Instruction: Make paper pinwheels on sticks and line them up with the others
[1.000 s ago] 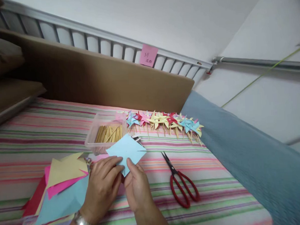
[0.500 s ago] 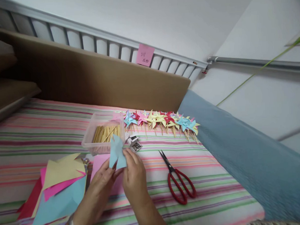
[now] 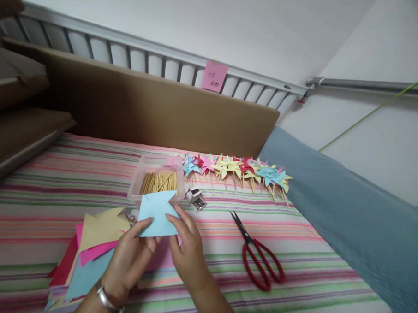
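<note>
Between my two hands a light blue paper square (image 3: 158,216) is held nearly flat, with slits cut in from its upper corners. My left hand (image 3: 132,252) grips its lower left side, thumb on top; a silver bracelet (image 3: 107,299) circles that wrist. On the lower right side, my right hand (image 3: 188,249) pinches the paper between thumb and fingers. Just behind the square stands a clear plastic box (image 3: 136,185) of thin wooden sticks (image 3: 158,182). Part of a pink sheet (image 3: 161,258) lies beneath my hands.
Scissors with red handles (image 3: 260,260) lie to the right. Stacked coloured paper (image 3: 101,232) sits at left. Several finished pinwheels (image 3: 230,167) line the back, near small boxes of metal pins (image 3: 197,201). A cardboard panel (image 3: 158,110) stands behind, before a radiator (image 3: 137,60).
The blue paper has gone from bent, with its cut flaps raised, to spread nearly flat. My left thumb now rests on top of it. The view has shifted slightly left.
</note>
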`<state>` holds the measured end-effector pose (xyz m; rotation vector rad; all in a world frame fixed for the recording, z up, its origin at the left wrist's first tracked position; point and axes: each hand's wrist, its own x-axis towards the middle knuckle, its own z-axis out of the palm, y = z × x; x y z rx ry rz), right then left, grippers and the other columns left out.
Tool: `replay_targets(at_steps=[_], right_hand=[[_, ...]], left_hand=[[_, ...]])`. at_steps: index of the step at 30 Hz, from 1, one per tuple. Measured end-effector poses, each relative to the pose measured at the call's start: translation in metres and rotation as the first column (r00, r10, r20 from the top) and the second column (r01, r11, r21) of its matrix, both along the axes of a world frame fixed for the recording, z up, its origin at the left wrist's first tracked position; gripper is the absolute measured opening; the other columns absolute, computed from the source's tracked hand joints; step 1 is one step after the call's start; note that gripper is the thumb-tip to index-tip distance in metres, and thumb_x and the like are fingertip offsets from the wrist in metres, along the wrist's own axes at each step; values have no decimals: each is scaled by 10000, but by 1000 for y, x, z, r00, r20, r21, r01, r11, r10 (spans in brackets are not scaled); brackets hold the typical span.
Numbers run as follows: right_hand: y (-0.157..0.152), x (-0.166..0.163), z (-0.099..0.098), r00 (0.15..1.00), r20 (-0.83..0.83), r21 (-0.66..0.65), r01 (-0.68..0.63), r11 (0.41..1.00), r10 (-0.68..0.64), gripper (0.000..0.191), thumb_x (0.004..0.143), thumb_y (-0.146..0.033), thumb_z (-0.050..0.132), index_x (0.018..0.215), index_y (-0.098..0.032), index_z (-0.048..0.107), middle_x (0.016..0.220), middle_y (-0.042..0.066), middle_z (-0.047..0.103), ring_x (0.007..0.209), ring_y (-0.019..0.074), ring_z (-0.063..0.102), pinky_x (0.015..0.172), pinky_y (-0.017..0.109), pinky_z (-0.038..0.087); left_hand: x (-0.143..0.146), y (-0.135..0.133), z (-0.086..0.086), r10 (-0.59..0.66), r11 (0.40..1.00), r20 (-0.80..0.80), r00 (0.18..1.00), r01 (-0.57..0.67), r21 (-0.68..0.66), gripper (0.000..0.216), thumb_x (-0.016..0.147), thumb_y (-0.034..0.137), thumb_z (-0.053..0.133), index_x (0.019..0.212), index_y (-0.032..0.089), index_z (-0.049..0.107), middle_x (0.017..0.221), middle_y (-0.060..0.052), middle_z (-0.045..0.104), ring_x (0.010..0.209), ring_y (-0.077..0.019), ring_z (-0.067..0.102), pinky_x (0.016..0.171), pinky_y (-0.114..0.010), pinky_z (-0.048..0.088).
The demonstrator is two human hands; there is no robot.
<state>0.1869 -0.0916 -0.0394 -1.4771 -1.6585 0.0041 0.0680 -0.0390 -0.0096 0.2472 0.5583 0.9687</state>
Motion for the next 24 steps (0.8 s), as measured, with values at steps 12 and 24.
replay_targets(at_steps=[12, 24], right_hand=[[0, 8, 4, 1000, 27, 155, -9, 988, 4, 316, 769, -32, 527, 947, -233, 695, 1243, 102, 539, 1106, 244, 492, 928, 452, 426], [-2, -3, 7, 991, 75, 105, 104, 989, -112, 292, 785, -75, 528, 941, -256, 696, 1207, 78, 556, 1124, 249, 457, 931, 456, 397]], left_hand=[[-10, 6, 4, -45, 997, 31, 999, 43, 69, 277, 837, 82, 501, 1076, 128, 634, 1044, -106, 705, 900, -209, 667, 764, -307, 562], [10, -15, -10, 101, 992, -66, 993, -96, 79, 55, 738, 108, 658, 777, 130, 690, 767, -38, 723, 671, -135, 648, 619, -230, 546]])
